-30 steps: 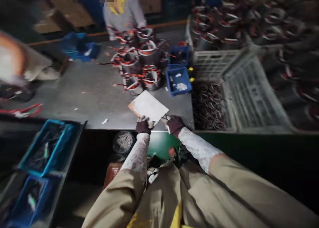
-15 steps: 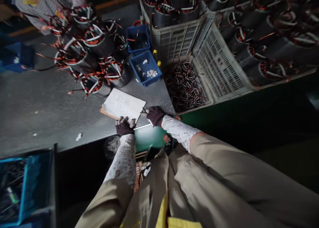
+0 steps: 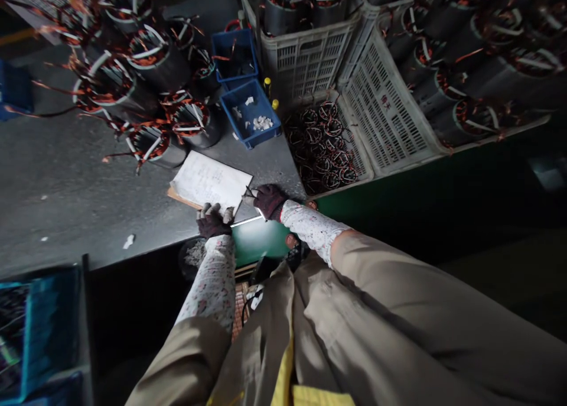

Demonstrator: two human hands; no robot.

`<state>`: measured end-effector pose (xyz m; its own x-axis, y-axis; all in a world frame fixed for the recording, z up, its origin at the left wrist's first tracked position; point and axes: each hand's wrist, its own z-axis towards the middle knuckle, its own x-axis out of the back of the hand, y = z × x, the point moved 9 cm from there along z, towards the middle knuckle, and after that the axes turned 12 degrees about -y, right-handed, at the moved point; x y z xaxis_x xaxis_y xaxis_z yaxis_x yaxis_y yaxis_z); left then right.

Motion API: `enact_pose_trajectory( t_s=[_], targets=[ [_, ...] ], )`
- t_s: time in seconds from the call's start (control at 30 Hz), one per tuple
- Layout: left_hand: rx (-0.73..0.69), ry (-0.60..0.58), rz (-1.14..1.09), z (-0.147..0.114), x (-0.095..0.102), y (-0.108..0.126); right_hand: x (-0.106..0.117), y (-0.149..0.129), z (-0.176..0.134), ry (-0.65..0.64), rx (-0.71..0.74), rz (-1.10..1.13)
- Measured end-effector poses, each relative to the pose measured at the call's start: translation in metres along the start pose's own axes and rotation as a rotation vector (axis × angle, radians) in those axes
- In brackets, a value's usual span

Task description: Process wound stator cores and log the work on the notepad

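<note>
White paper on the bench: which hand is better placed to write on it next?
Probably the right hand: it is at the right-hand end of the white paper and seems to hold a thin dark pen-like object. The left hand is at the near edge, better placed to steady it.

Left hand (image 3: 213, 221) on notebook (image 3: 211, 180)

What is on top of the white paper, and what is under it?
On the white paper is writing too small to read, and the left hand rests at the near edge. Under the paper, a brown layer sticks out at left; the rest is covered.
</note>
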<state>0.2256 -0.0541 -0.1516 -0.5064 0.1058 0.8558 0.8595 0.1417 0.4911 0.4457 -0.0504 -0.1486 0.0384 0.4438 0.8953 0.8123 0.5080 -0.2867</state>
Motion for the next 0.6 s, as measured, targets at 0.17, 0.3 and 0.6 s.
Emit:
enact_pose_trajectory(
  t_s=[0.17, 0.3, 0.6],
  targets=[
    [0.038, -0.009, -0.015, 0.005, -0.003, -0.007, -0.001, 0.0, 0.0, -0.065, -0.035, -0.023],
    [0.02, 0.015, -0.015, 0.008, -0.005, -0.004, 0.005, 0.0, -0.005, -0.08, -0.035, 0.031],
    [0.032, 0.031, 0.014, 0.002, 0.001, 0.003, 0.003, -0.002, -0.003, -0.081, -0.009, 0.028]
  ],
)
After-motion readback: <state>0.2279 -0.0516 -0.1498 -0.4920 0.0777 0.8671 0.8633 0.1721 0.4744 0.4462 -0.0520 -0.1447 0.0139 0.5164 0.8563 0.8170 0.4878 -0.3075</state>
